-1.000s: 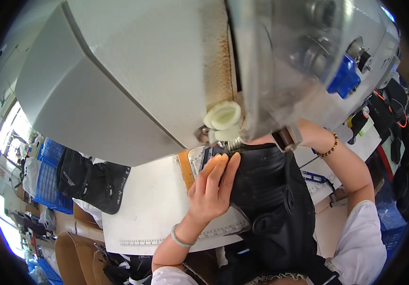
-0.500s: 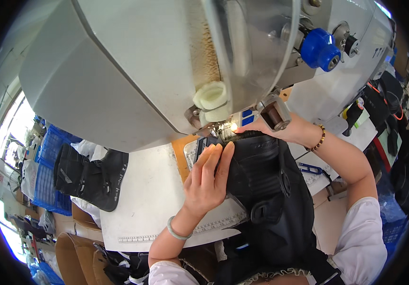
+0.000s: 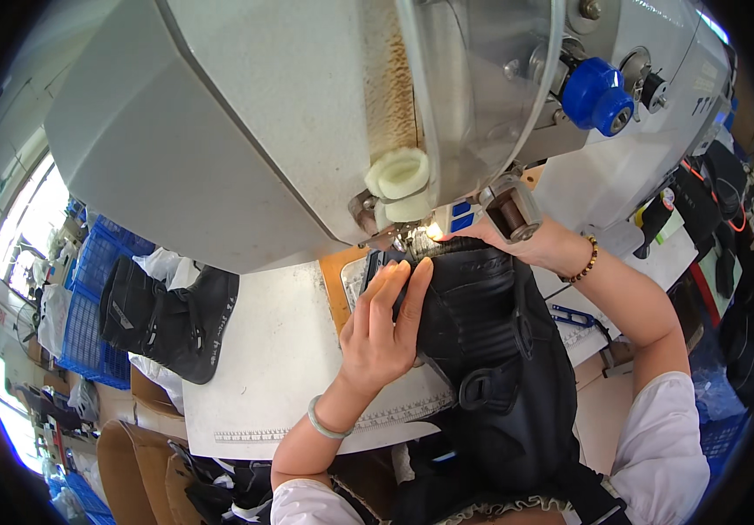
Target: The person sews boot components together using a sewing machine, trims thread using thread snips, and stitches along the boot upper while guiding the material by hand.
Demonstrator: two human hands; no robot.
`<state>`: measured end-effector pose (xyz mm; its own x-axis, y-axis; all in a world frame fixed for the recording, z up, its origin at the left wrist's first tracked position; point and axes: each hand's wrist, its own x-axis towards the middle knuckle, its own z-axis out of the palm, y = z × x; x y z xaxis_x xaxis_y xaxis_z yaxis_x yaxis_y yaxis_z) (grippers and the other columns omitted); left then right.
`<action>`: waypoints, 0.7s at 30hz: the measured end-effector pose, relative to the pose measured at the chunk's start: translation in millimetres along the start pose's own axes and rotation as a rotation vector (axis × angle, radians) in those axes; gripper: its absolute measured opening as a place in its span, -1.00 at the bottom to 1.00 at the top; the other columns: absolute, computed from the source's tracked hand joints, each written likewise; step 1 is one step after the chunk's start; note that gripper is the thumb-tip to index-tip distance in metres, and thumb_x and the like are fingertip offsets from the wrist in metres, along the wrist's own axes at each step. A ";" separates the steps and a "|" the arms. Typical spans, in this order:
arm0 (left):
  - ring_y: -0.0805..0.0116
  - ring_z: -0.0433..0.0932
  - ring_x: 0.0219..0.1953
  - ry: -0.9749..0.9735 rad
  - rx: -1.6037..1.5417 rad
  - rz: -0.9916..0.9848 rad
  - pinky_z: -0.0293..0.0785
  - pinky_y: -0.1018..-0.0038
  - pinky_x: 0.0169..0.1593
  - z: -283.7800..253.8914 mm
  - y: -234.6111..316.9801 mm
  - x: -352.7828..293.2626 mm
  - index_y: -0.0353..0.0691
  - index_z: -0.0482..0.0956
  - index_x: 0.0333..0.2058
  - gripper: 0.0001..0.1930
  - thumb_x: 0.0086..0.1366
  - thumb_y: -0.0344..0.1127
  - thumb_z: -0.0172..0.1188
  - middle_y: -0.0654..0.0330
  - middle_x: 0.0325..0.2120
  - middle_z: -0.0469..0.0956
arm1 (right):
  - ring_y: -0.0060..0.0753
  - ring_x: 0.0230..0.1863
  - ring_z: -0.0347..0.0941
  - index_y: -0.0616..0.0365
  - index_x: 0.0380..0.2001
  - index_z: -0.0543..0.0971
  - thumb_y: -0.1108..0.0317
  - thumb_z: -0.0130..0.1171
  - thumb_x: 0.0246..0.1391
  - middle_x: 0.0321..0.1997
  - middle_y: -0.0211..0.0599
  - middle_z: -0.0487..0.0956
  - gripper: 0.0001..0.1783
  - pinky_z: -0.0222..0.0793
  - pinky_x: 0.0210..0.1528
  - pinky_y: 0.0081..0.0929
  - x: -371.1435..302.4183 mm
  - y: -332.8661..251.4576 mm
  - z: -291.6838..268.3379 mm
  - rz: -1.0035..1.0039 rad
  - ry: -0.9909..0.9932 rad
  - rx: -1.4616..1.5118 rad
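A black boot (image 3: 473, 306) with ribbed panels and straps lies under the sewing machine's head, its upper edge at the lit needle area (image 3: 425, 236). My left hand (image 3: 380, 328) grips that edge from the left, its long fingers slightly bent and their tips close to the needle area; the thumb is hidden. From the right, my right hand (image 3: 541, 243) holds the far edge of the boot, with most of its fingers behind the lamp and machine parts. A bracelet is on each wrist.
The grey sewing machine (image 3: 210, 131) fills the upper view, with a clear shield and a blue knob (image 3: 596, 96). Another black boot (image 3: 162, 319) stands at the left of the white table (image 3: 263, 376). Blue crates (image 3: 97, 324) and a cardboard box (image 3: 136, 472) lie beyond. Blue snips (image 3: 572, 315) lie at the right.
The view has shifted slightly, so the machine appears a little further right. Both hands keep their places on the boot; the boot has hardly moved.
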<state>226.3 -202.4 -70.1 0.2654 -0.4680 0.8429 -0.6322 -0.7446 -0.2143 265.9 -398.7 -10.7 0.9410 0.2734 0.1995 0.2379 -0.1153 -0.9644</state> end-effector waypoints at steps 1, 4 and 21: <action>0.20 0.51 -0.24 0.001 0.001 -0.001 0.54 0.46 -0.21 -0.1 -0.2 0.0 -0.35 0.55 -0.13 -0.57 -0.08 -0.58 0.11 0.07 -0.25 0.43 | -0.72 -0.48 0.32 0.39 -0.45 0.57 0.24 0.30 -0.14 -0.43 -0.37 0.41 -0.65 0.26 -0.42 -0.66 -2.1 -1.2 -1.1 0.032 -0.015 -0.024; 0.20 0.52 -0.24 -0.007 -0.009 -0.004 0.54 0.45 -0.21 -0.2 -2.3 -0.3 -0.35 0.55 -0.13 -0.57 -0.08 -0.57 0.12 0.08 -0.26 0.43 | -0.72 -0.51 0.28 0.36 -0.49 0.57 0.25 0.27 -0.12 -0.49 -0.42 0.42 -0.69 0.24 -0.44 -0.66 -6.5 -3.2 1.0 0.001 -0.012 -0.032; 0.23 0.52 -0.19 0.007 -0.052 -0.011 0.53 0.47 -0.15 3.7 -6.7 -3.3 -0.25 0.57 -0.11 -0.58 -0.03 -0.55 0.10 0.13 -0.24 0.43 | -0.72 -0.51 0.25 0.30 -0.48 0.59 0.28 0.24 -0.09 -0.55 -0.44 0.43 -0.75 0.22 -0.44 -0.65 -5.9 -4.9 -2.4 -0.032 -0.017 -0.023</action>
<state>232.3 -197.7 -73.3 0.2675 -0.4563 0.8487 -0.6661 -0.7240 -0.1793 259.7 -402.1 -6.7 0.9289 0.2930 0.2266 0.2730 -0.1280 -0.9535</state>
